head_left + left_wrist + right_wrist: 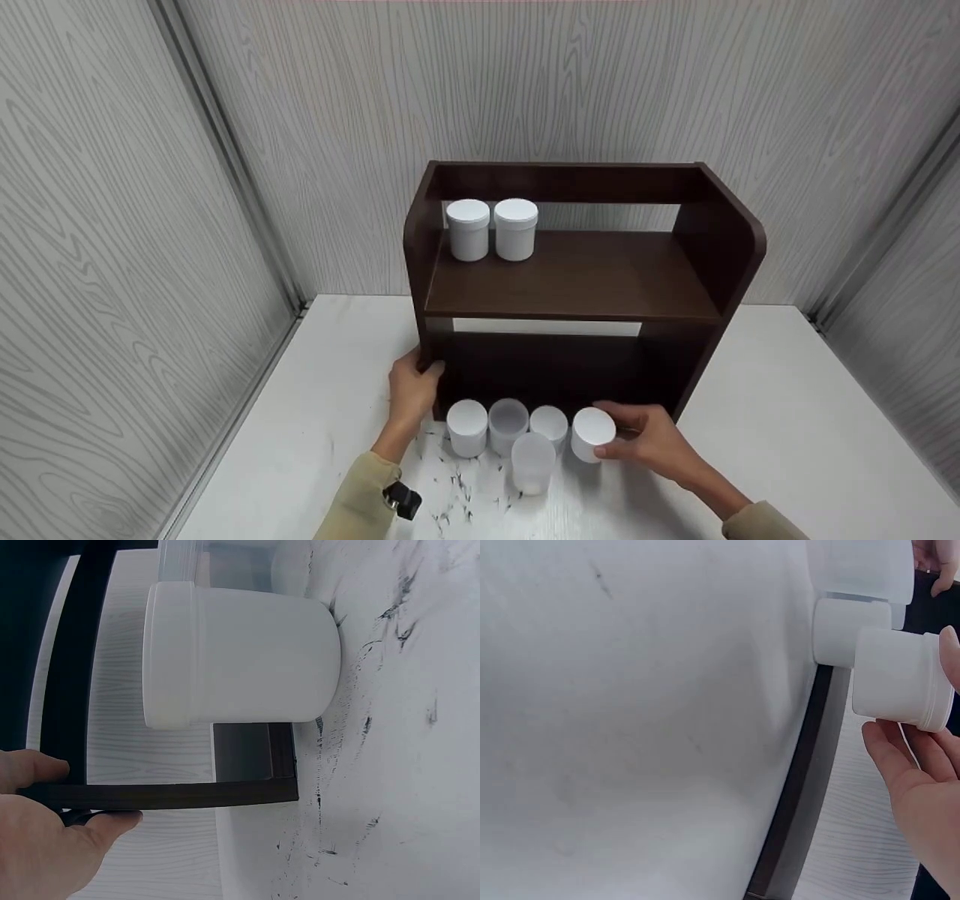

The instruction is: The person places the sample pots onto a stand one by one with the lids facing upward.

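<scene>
My left hand [411,391] grips the left side panel of a dark brown two-tier shelf [577,274], thumb on one face and fingers on the other, as the left wrist view shows. My right hand [651,441] holds a white lidded jar [593,431] by its side at the right end of a row before the shelf. In that row stand a white lidded jar [467,429] at the left, a translucent cup [508,429] and another white jar [549,424]. A second translucent cup [533,465] stands in front of them.
Two white lidded jars, one at the left end [468,231] and one beside it [515,231], stand on the upper tier. Dark scuff marks streak the white table [337,420]. Grey wood-patterned panels [360,112] rise behind and at both sides.
</scene>
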The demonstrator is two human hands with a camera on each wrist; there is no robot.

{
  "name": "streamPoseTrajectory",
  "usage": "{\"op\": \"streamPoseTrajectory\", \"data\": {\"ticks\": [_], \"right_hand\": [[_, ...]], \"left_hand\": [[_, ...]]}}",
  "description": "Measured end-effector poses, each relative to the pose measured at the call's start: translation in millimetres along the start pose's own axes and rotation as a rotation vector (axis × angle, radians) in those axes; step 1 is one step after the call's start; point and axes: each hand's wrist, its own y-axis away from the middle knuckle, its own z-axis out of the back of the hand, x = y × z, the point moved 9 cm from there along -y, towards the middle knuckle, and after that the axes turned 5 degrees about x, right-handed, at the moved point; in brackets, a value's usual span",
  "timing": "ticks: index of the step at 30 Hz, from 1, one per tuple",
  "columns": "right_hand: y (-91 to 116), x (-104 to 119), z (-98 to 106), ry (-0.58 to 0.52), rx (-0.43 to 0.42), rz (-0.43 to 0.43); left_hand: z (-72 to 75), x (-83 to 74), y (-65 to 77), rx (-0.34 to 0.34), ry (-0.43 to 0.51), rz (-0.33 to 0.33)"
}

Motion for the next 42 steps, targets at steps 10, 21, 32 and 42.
{"op": "streamPoseTrajectory", "data": {"ticks": [10,21,32,42], "right_hand": [[3.3,17.9,-0.8,-0.027,0.027,0.010],[6.7,36.0,-4.2,-0.023,0.039,-0.009],[8.6,68.6,-5.4,-0.084,0.055,-0.009],[5.1,96.8,-1.7,-0.106,0.056,0.013]], "left_hand": [[-0.5,-0.1,-0.3,0.007,0.008,-0.008],[0.8,0.6,-0.2,-0.008,0.020,-0.001],[-1.0,1.8,-0.2,0.012,0.037,0.023],[1.0,0.3,-0.2,0.000,0.025,0.014]]}}
